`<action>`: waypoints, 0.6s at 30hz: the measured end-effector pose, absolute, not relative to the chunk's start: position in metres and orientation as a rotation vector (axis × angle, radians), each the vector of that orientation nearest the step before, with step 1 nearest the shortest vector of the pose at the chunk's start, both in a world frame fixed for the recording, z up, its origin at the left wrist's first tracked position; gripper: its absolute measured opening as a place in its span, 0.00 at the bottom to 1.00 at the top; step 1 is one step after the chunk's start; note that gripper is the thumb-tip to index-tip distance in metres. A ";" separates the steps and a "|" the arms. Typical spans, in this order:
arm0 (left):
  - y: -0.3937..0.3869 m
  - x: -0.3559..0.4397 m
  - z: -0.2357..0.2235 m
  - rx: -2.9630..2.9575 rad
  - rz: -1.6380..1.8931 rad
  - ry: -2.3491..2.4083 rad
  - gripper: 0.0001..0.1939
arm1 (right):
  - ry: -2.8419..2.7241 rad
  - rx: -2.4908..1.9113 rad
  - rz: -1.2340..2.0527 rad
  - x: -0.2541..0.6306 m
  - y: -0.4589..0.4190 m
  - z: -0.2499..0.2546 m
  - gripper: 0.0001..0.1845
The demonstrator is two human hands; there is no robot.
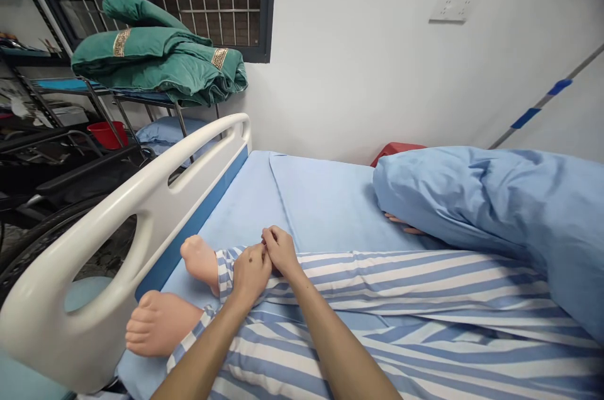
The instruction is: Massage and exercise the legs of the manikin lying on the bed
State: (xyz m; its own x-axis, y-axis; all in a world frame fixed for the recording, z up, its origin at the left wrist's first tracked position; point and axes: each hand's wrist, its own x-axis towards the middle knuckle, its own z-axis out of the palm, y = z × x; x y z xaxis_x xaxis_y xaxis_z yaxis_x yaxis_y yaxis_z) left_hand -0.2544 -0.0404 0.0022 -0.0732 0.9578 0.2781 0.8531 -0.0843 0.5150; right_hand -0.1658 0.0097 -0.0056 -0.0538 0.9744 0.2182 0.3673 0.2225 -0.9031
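A manikin lies on the bed in blue-and-white striped trousers (377, 277), its bare far foot (201, 261) and near foot (163, 323) pointing at the footboard. My left hand (252, 269) rests closed on the far trouser leg just above the ankle, its fingers curled around the cloth. Right beside it, touching it, my right hand (282, 250) is also closed on that leg, fingertips bent down at the far side. The fabric between the fingers is mostly hidden. My left forearm crosses over the near leg.
A cream footboard (101, 224) with cut-out grips closes the left end of the bed sheet (321, 199). A blue quilt (472, 199) is bunched at the right, with a manikin's fingers (406, 224) showing under its edge. Behind the footboard are a wheelchair (85, 180) and folded green bedding (160, 60).
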 end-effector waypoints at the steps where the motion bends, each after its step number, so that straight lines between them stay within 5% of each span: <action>1: -0.036 -0.253 0.009 1.905 0.942 1.957 0.14 | -1.527 -1.280 0.885 -0.165 0.012 -0.006 0.18; 6: -0.016 -0.240 0.020 1.519 1.244 1.802 0.19 | -1.256 -1.194 1.112 -0.162 0.021 -0.010 0.18; 18: -0.022 -0.229 -0.005 1.861 0.854 2.202 0.17 | -1.305 -1.387 0.905 -0.161 0.020 -0.010 0.14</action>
State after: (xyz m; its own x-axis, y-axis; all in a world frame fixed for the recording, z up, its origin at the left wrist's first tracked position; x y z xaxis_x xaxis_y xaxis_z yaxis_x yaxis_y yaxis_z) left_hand -0.2294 -0.0223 -0.0048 -0.2284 0.9405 0.2518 0.8645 0.0769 0.4968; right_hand -0.1606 0.0199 -0.0101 0.1422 0.9843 0.1045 0.2466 0.0670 -0.9668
